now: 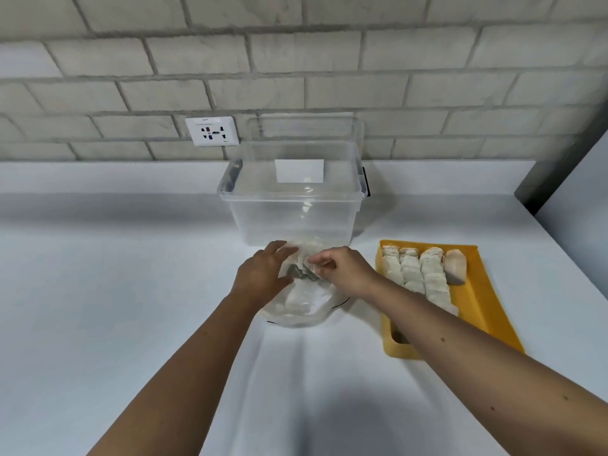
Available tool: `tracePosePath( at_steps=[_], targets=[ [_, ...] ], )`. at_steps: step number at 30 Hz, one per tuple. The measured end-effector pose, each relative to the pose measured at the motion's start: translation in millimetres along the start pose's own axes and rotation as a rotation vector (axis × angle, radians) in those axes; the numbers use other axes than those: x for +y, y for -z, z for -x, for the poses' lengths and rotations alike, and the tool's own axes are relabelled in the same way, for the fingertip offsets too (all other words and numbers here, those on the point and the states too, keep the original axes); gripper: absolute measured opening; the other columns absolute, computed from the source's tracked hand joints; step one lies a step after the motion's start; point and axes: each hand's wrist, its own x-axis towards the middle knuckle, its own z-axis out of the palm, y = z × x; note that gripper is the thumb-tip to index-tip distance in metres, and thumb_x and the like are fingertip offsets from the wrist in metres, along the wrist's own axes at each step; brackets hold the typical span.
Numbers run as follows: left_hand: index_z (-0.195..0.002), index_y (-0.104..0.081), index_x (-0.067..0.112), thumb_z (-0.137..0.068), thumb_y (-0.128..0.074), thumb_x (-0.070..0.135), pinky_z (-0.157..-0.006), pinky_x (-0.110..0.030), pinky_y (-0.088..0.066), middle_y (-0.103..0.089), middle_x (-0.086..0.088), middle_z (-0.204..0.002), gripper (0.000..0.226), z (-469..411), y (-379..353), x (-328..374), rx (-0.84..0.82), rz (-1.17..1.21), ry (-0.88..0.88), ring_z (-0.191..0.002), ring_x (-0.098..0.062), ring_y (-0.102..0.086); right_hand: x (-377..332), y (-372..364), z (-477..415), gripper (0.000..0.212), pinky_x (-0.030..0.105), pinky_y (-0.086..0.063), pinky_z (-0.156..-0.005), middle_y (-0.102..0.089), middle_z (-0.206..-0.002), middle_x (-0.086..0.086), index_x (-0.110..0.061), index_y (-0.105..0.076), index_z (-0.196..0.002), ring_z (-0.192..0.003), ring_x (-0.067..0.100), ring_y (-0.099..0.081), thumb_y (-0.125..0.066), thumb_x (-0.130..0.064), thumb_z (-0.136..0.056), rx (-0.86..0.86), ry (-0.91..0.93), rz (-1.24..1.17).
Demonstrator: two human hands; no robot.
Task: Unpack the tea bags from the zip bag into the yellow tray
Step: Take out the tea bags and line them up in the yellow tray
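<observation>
A clear zip bag (302, 301) lies on the white counter in front of me, with pale tea bags showing through it. My left hand (263, 274) rests on the bag's left side and holds it near the mouth. My right hand (342, 268) is at the bag's far end, its fingers pinched on tea bags (304, 271) at the opening. To the right lies the yellow tray (477, 291), holding several rows of tea bags (411, 271); my right forearm crosses over its near left corner.
A clear plastic storage box (292, 212) with a white label stands just behind the zip bag, its lid leaning on the brick wall. A wall socket (212, 130) is to its left. The white counter (115, 291) ends at the right near a dark post.
</observation>
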Motion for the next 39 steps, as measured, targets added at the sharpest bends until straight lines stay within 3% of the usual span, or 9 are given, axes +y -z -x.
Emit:
tracePosePath(
  at_steps=[5,9,13,21,25,28,30,34,39],
  targets=[
    [-0.147,-0.041,0.029,-0.076,-0.073,0.006,-0.084,-0.031,-0.051,-0.036,0.013,-0.154,0.081,-1.8,-2.2,-16.3,-0.058,0.159,-0.042,-0.124,-0.017,-0.056,6.1,-3.1,-12.3,0.032,0.03,-0.045,-0.096,-0.061,-0.124,0.003,-0.018,-0.066,-0.123,-0.113,0.022,-0.059,-0.063,-0.013,-0.091,0.04,-0.001,0.232],
    [-0.149,-0.041,0.025,-0.072,-0.063,-0.006,-0.09,-0.028,-0.049,-0.037,0.012,-0.155,0.086,-1.9,-1.2,-8.8,0.017,0.301,-0.048,-0.127,-0.015,-0.052,-1.0,-13.9,-10.0,0.033,0.031,-0.047,-0.077,-0.054,-0.112,-0.004,-0.037,-0.063,-0.121,-0.105,0.021,-0.057,-0.056,-0.021,-0.093,0.049,0.128,0.48],
    [-0.149,-0.039,0.029,-0.072,-0.057,-0.009,-0.087,-0.022,-0.046,-0.035,0.015,-0.155,0.087,0.3,0.1,2.7,0.04,0.313,-0.053,-0.126,-0.012,-0.051,-6.4,-26.8,-13.0,0.04,0.032,-0.047,-0.073,-0.06,-0.121,-0.002,-0.025,-0.052,-0.129,-0.106,0.024,-0.06,-0.057,-0.038,-0.091,0.097,0.086,0.644],
    [-0.151,-0.036,0.032,-0.081,-0.063,0.0,-0.094,-0.027,-0.046,-0.032,0.014,-0.159,0.082,7.4,-6.0,-5.4,0.022,0.278,-0.053,-0.132,-0.014,-0.048,-5.2,-23.8,-28.9,0.034,0.029,-0.041,-0.069,-0.064,-0.094,-0.005,-0.025,-0.06,-0.101,-0.092,0.021,-0.061,-0.07,-0.049,-0.078,-0.103,-0.087,0.603],
    [-0.149,-0.039,0.028,-0.086,-0.073,0.022,-0.099,-0.023,-0.042,-0.037,0.013,-0.156,0.072,11.6,-6.3,-10.4,0.039,0.351,-0.042,-0.134,-0.01,-0.046,-9.6,-5.7,-18.0,0.055,0.023,-0.038,-0.064,-0.052,-0.079,-0.011,-0.028,-0.062,-0.117,-0.077,0.01,-0.051,-0.086,-0.029,-0.068,-0.359,-0.012,0.427],
    [-0.148,-0.039,0.028,-0.084,-0.075,0.027,-0.103,-0.031,-0.044,-0.036,0.013,-0.156,0.074,15.0,-5.2,-9.5,0.019,0.367,-0.029,-0.135,-0.009,-0.045,-5.8,5.7,-9.9,0.065,0.022,-0.046,-0.069,-0.057,-0.08,-0.008,-0.025,-0.059,-0.127,-0.071,0.006,-0.053,-0.084,-0.008,-0.069,-0.275,0.03,0.338],
    [-0.149,-0.037,0.03,-0.082,-0.077,0.029,-0.104,-0.036,-0.046,-0.033,0.013,-0.158,0.078,17.4,-5.6,-9.0,-0.005,0.368,-0.028,-0.137,-0.008,-0.042,-1.8,8.7,-6.3,0.057,0.027,-0.052,-0.079,-0.058,-0.085,-0.007,-0.02,-0.061,-0.126,-0.076,0.009,-0.055,-0.076,-0.001,-0.074,-0.166,0.056,0.338],
    [-0.149,-0.035,0.036,-0.081,-0.076,0.035,-0.101,-0.042,-0.048,-0.027,0.011,-0.161,0.079,21.8,-4.3,-8.3,-0.026,0.326,0.019,-0.14,-0.012,-0.039,4.2,1.8,0.5,0.04,0.029,-0.05,-0.083,-0.059,-0.094,-0.005,-0.019,-0.069,-0.112,-0.088,0.013,-0.058,-0.081,-0.02,-0.074,-0.11,0.081,0.444],
    [-0.143,-0.046,0.033,-0.082,-0.066,0.007,-0.104,-0.035,-0.043,-0.025,0.009,-0.161,0.07,23.7,0.1,-1.8,-0.015,0.363,0.029,-0.142,-0.018,-0.036,6.0,-6.7,3.0,0.032,0.032,-0.049,-0.085,-0.064,-0.103,0.003,-0.015,-0.073,-0.104,-0.098,0.021,-0.058,-0.078,-0.032,-0.076,-0.083,0.05,0.544]
  ],
)
